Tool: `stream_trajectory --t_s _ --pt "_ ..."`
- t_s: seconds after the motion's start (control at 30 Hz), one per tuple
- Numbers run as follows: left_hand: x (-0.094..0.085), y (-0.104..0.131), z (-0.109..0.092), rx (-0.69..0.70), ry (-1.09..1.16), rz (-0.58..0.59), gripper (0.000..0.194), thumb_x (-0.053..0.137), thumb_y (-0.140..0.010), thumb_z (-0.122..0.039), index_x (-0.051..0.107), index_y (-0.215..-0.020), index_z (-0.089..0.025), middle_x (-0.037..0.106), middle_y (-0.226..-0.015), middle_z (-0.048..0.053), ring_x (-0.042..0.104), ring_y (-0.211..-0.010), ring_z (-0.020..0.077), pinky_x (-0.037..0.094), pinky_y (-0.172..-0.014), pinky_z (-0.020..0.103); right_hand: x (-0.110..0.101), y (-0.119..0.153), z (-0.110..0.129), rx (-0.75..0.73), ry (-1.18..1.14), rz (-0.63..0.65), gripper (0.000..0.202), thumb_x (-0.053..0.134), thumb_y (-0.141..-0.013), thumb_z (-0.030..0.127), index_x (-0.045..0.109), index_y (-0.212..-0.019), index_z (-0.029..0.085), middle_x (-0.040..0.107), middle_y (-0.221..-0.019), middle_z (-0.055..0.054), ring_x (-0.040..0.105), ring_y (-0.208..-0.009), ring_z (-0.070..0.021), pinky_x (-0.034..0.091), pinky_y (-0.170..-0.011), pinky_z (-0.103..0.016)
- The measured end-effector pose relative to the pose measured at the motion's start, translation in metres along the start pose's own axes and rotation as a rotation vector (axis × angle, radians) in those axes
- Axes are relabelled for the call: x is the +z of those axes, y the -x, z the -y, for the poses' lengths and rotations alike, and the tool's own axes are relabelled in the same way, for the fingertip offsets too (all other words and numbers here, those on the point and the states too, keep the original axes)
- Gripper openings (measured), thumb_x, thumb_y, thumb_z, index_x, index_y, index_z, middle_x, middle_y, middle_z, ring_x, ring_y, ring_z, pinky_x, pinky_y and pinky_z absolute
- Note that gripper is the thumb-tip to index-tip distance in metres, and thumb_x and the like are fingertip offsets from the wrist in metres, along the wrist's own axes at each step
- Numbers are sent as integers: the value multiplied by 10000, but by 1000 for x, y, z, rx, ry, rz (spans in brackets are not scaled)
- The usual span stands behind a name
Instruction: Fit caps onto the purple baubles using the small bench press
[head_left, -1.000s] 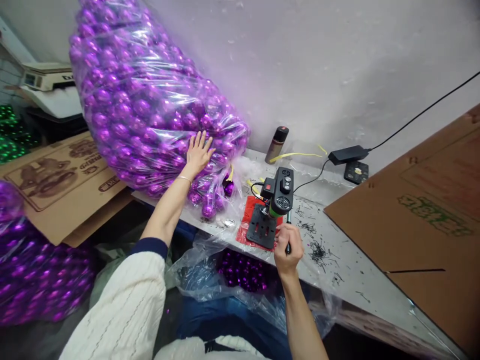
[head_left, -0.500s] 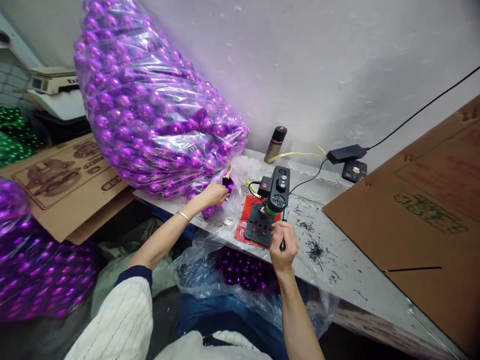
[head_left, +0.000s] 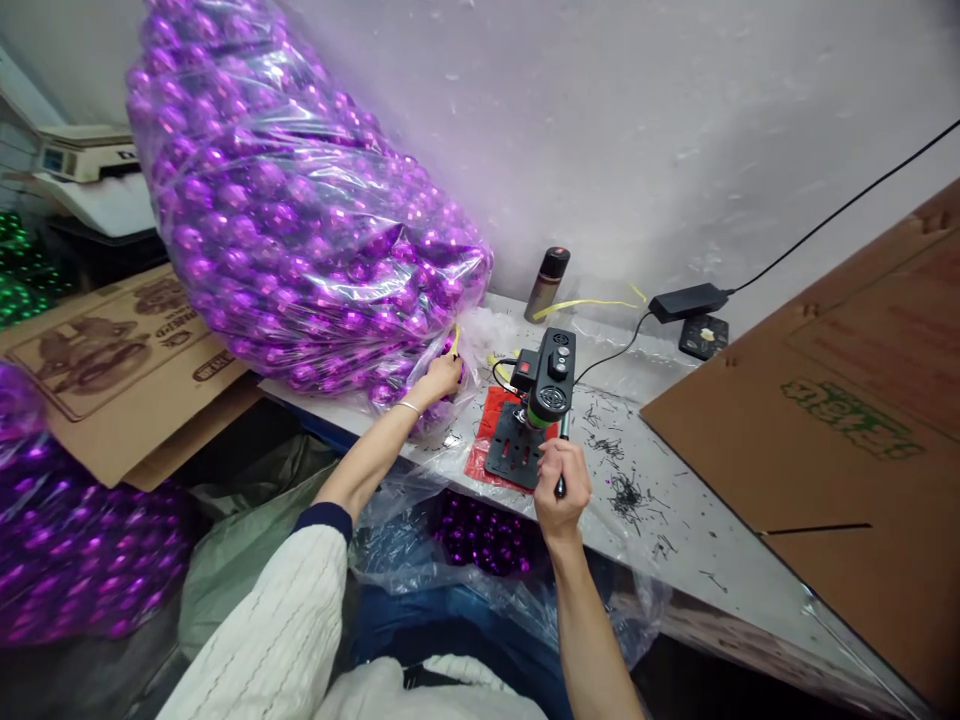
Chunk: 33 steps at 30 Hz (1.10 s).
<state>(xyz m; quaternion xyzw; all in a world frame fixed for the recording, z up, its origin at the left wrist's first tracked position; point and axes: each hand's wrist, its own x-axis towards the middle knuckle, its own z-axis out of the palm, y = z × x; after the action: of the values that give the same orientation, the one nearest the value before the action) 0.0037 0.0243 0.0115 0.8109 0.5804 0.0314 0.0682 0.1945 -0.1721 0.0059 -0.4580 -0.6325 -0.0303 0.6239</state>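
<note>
My right hand (head_left: 562,488) is closed round the black lever handle (head_left: 560,487) of a small black bench press (head_left: 553,385). The press has a flat slotted base plate (head_left: 512,450) on a red sheet (head_left: 480,458). My left hand (head_left: 444,376) is at the mouth of a big clear plastic bag (head_left: 315,230) full of shiny purple balls. Its fingers are curled in beside a purple ball and a yellow strip (head_left: 454,340). What they hold, if anything, is hidden. Below the table edge, more purple balls (head_left: 480,530) lie in an open clear bag over my lap.
A dark spray can (head_left: 547,283) stands by the wall, near a black power adapter (head_left: 688,302) with its cable. Black scraps (head_left: 628,495) are scattered on the table (head_left: 690,540). A large cardboard box (head_left: 825,430) leans at the right; flattened cardboard (head_left: 127,360) lies at the left.
My left hand has moved a little up and farther into the bag's mouth, its forearm shifting right. The purple ball at its fingertips is now mostly hidden. My right hand stays on the lever.
</note>
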Motion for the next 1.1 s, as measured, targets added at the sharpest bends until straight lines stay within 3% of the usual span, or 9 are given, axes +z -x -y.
stream_trajectory --t_s 0.17,0.23,0.3,0.37,0.5,0.63,0.83,1.0,1.1 --pt "-4 0 -1 -65 31 6 423 634 -831 -122 633 -1240 -14 665 -1185 275 684 -1087 349 532 -945 428 0 0 1 -5 17 14 226 448 -955 126 550 -770 209 602 -780 -19 589 -738 -139 454 -680 -292" --pt "-12 12 7 -77 155 -94 550 665 -842 -198 559 -1360 -47 605 -1307 265 654 -1146 348 524 -975 438 0 -1 1 -18 23 14 219 445 -955 123 555 -785 207 601 -776 -19 590 -737 -139 451 -673 -292" --pt "-19 32 15 -76 485 -248 646 692 -848 -278 491 -1443 -127 581 -1366 207 643 -1158 310 538 -960 404 0 -2 2 -21 22 9 218 446 -953 122 556 -786 206 602 -773 -19 595 -740 -140 451 -669 -291" --pt "-21 57 19 -90 941 -336 665 690 -864 -388 467 -1466 -215 633 -1302 137 684 -1021 245 575 -825 336 0 -3 2 -15 18 -1 225 450 -952 122 549 -769 207 604 -774 -19 599 -742 -139 455 -674 -289" --pt "-7 106 3 -174 1554 -197 653 622 -887 -582 483 -1444 -271 717 -1084 83 637 -637 126 497 -519 228 -1 -5 2 3 6 1 230 459 -955 136 550 -755 207 607 -769 -16 600 -734 -138 462 -684 -289" --pt "16 134 -30 -160 1789 -71 657 549 -910 -651 461 -1450 -287 714 -1120 81 699 -747 150 569 -621 261 -3 -5 2 5 25 21 230 452 -963 148 556 -766 206 603 -760 -18 599 -727 -141 464 -672 -292" --pt "50 140 -68 -157 1784 -28 667 621 -905 -547 414 -1474 -266 707 -1161 86 732 -854 190 602 -777 339 -5 -8 3 -34 46 41 225 445 -958 126 546 -776 210 597 -753 -15 592 -727 -134 467 -672 -284" --pt "82 132 -84 -96 1372 -227 668 774 -792 -436 492 -1345 -187 663 -1259 126 681 -1089 233 547 -965 380 -7 -10 3 -38 53 53 216 444 -963 146 557 -791 212 609 -760 -17 603 -741 -140 471 -679 -293" --pt "93 124 -89 -45 1103 -253 613 777 -798 -367 525 -1329 -193 665 -1269 115 665 -1123 251 516 -1012 411 -9 -10 3 -35 57 65 209 446 -967 157 562 -802 211 613 -766 -20 607 -745 -141 469 -674 -294"
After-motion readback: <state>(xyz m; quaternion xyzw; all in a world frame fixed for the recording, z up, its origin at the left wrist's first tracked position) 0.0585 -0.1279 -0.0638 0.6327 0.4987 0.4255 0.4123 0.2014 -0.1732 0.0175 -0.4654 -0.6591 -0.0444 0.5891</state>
